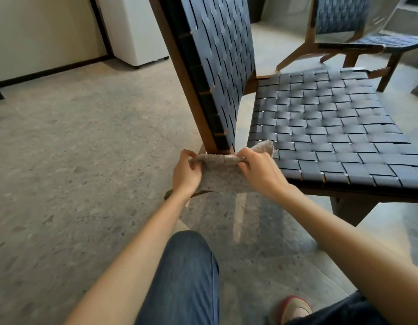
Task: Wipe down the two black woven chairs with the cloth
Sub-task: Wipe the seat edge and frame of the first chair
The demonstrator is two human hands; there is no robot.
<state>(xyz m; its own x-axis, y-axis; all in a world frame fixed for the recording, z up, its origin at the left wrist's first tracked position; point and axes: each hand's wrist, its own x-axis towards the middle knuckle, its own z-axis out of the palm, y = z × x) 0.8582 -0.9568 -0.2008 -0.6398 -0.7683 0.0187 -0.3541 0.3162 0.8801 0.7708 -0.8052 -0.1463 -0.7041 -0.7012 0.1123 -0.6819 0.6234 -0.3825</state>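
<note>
Knee (pixel 191 266), left hand (pixel 185 172) and right hand (pixel 259 170) pinching cloth (pixel 222 177), near chair (pixel 332 127) beyond, 2nd chair (pixel 339 17) behind

The nearer chair (pixel 320 127) is running out of view, with the top edge cutting off its backrest and the right edge cutting off its seat. The cloth (pixel 222 177) is covering the foot of the chair's rear post. The left hand (pixel 185 173) and right hand (pixel 259 170), gripping the cloth, are hiding its sides. The farther chair (pixel 339 17) is showing blurred under glare, cropped at the top and right. A shoe (pixel 294 308) is being cut off by the bottom edge.
</note>
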